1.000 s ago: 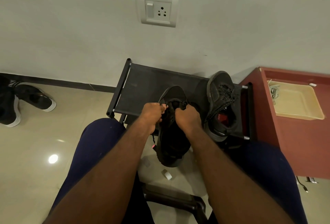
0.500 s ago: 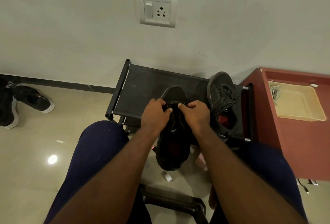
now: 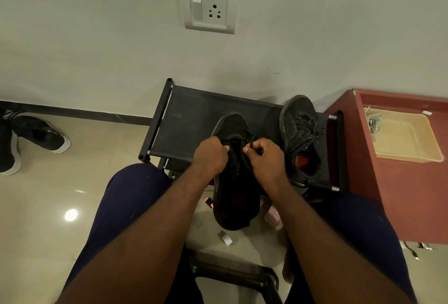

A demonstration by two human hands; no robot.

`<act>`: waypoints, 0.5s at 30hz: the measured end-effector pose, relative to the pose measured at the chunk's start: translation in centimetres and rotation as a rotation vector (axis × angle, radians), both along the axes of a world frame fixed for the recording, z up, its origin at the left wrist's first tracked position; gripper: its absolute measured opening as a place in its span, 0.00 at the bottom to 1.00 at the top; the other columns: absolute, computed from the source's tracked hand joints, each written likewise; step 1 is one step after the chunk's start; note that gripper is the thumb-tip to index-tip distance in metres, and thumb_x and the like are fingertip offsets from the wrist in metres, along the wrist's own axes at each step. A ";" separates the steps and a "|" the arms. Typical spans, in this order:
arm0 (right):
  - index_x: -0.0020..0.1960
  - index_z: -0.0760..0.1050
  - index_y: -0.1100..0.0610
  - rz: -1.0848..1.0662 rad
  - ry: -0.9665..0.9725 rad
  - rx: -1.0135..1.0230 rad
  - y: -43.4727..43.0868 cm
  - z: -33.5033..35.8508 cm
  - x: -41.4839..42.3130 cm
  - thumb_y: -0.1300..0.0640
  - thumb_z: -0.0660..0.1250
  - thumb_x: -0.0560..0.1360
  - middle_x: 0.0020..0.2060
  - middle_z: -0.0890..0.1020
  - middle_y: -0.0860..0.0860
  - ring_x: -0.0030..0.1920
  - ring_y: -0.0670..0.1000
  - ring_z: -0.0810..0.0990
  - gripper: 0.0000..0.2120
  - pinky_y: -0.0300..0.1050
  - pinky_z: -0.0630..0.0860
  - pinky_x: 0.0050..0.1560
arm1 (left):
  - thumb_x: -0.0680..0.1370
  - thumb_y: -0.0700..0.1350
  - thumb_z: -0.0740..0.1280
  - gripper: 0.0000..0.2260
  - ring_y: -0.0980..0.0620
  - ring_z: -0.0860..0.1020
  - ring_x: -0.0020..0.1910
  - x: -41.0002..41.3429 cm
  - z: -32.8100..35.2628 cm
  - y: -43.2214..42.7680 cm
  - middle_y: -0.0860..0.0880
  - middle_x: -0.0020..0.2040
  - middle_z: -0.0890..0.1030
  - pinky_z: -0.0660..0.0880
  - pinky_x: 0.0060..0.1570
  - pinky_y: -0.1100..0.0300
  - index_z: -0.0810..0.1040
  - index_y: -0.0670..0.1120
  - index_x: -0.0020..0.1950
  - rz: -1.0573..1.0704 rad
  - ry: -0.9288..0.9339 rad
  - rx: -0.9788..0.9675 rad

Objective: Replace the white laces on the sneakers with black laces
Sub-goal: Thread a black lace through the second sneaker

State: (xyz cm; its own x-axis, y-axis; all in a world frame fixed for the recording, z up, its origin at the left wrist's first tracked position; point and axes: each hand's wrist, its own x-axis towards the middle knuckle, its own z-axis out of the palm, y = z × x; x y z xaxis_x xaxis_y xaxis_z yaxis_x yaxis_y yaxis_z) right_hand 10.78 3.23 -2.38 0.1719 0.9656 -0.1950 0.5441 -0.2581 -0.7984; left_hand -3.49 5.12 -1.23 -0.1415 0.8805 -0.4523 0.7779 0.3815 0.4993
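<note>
Pinching the black lace [image 3: 251, 144] between thumb and curled fingers, your right hand [image 3: 265, 158] sits over the black sneaker [image 3: 234, 209]. Your left hand [image 3: 211, 155] pinches the sneaker's opposite lacing edge with its fingers curled. The sneaker's toe rests on the black rack [image 3: 191, 119], beside the second sneaker [image 3: 299, 131]. White laces [image 3: 372, 122] lie in the beige tray [image 3: 409, 143].

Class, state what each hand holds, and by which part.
The right hand pinches the black lace near its tip, over the sneaker. The left hand curls opposite; its hold is hidden.
</note>
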 end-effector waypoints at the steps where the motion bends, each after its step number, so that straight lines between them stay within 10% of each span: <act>1: 0.43 0.78 0.55 0.010 -0.028 0.001 0.0 0.1 -0.1 0.59 0.71 0.77 0.41 0.82 0.48 0.43 0.45 0.80 0.05 0.40 0.75 0.45 | 0.82 0.49 0.63 0.13 0.41 0.79 0.50 0.0 0.0 0.1 0.40 0.51 0.81 0.75 0.49 0.51 0.77 0.38 0.53 0.005 -0.026 -0.008; 15: 0.44 0.75 0.54 0.016 -0.046 0.024 -0.3 0.9 -0.2 0.57 0.68 0.80 0.40 0.81 0.45 0.40 0.44 0.79 0.06 0.44 0.76 0.42 | 0.81 0.44 0.66 0.12 0.50 0.76 0.39 -2.5 1.3 1.2 0.47 0.36 0.76 0.71 0.42 0.57 0.75 0.44 0.38 -0.034 -0.244 -0.203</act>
State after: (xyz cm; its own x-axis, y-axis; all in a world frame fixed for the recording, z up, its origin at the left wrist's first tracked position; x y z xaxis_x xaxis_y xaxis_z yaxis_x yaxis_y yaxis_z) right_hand 10.59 2.92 -1.51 0.1645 0.9726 -0.1645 0.5842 -0.2304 -0.7782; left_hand -5.98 6.36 0.06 0.0204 0.7709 -0.6366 0.6585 0.4687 0.5888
